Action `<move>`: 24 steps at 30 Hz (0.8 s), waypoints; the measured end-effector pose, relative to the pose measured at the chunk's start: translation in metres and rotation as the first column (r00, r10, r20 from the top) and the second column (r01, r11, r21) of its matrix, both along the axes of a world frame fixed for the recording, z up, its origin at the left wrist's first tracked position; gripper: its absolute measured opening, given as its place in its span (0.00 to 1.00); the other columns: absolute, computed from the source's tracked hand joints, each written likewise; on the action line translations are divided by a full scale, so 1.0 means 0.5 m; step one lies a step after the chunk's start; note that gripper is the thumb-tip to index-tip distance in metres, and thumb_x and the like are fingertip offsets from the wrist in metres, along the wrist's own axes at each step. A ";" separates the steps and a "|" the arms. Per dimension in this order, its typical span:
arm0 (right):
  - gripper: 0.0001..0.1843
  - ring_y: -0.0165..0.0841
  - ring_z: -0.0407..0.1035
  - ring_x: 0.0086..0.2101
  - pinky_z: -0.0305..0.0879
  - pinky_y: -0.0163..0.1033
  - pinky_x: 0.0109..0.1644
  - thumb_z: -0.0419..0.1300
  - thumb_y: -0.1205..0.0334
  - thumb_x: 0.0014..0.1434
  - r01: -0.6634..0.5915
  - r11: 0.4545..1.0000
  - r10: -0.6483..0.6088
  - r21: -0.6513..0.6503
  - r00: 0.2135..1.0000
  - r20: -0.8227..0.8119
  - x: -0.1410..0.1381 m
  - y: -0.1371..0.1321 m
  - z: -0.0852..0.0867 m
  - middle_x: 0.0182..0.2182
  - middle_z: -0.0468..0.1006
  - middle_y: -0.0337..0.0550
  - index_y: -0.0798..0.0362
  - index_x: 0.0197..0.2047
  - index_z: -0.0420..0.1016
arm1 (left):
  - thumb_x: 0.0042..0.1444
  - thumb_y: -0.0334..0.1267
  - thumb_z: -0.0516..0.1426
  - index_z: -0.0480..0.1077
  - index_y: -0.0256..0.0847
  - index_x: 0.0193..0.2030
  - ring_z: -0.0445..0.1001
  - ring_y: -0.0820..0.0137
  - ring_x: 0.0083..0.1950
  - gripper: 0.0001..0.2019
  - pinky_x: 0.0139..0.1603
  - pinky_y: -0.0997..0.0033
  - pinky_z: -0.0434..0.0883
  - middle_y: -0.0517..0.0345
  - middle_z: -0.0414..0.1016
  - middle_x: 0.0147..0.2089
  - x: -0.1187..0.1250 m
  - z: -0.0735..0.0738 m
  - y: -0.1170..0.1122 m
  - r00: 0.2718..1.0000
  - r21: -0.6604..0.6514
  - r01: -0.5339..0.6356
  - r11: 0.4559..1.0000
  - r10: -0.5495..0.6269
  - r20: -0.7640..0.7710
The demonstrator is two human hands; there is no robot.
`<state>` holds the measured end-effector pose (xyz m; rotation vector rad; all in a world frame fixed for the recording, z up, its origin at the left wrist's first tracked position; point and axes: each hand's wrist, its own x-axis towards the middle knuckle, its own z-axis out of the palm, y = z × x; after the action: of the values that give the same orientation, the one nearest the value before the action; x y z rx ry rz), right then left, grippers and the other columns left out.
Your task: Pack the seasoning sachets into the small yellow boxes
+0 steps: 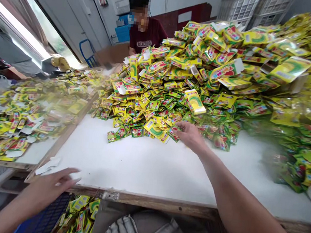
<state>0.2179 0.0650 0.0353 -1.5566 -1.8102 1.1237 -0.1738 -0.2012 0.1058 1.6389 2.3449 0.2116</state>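
Note:
My right hand (pixel 190 136) reaches to the front edge of a large heap and pinches a small green packet (pixel 173 132) between its fingertips. A flat yellow box (pixel 156 130) lies just left of those fingers, among small yellow and green packets (pixel 141 115). Higher on the heap are many small yellow boxes (pixel 195 102) with green and red print, some with open flaps. My left hand (pixel 60 180) hovers over the table's front edge at the left, fingers apart and holding nothing. Close to it lie torn white paper scraps (pixel 49 165).
A wooden strip (pixel 67 134) divides the white tabletop (pixel 127 169); more boxes (pixel 16 130) lie left of it. Below the edge, a blue crate (pixel 46 212) stands beside piled boxes (pixel 79 216). A person (pixel 145 29) is behind the heap. White crates (pixel 238 8) stand at the back.

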 end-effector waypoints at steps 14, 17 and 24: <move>0.02 0.29 0.67 0.29 0.57 0.32 0.30 0.64 0.66 0.54 -0.314 0.948 0.316 -0.045 0.928 0.196 -0.001 -0.011 -0.008 0.26 0.77 0.37 0.53 0.33 0.78 | 0.54 0.20 0.50 0.72 0.37 0.59 0.64 0.55 0.66 0.26 0.66 0.49 0.64 0.42 0.72 0.62 0.357 -0.165 0.469 0.791 0.299 0.612 0.732 -0.562 -0.243; 0.03 0.31 0.69 0.30 0.60 0.33 0.33 0.62 0.68 0.55 -0.232 0.970 0.231 0.068 0.972 0.036 0.001 -0.002 -0.013 0.27 0.78 0.38 0.52 0.32 0.77 | 0.59 0.27 0.52 0.75 0.38 0.52 0.73 0.56 0.55 0.17 0.60 0.52 0.68 0.45 0.79 0.51 0.338 -0.158 0.456 0.850 0.384 0.486 0.785 -0.527 0.001; 0.12 0.35 0.73 0.39 0.68 0.38 0.42 0.64 0.55 0.55 -0.226 0.970 0.241 0.089 0.850 -0.469 -0.009 -0.007 -0.006 0.37 0.80 0.42 0.52 0.41 0.76 | 0.50 0.52 0.66 0.75 0.38 0.51 0.79 0.61 0.44 0.26 0.45 0.65 0.74 0.49 0.81 0.47 0.353 -0.144 0.378 0.360 0.210 0.026 0.977 -0.205 0.910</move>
<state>0.2132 0.0615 0.0325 -0.9367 -1.6831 1.4354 0.0029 -0.0123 0.0340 1.1752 1.2979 1.0347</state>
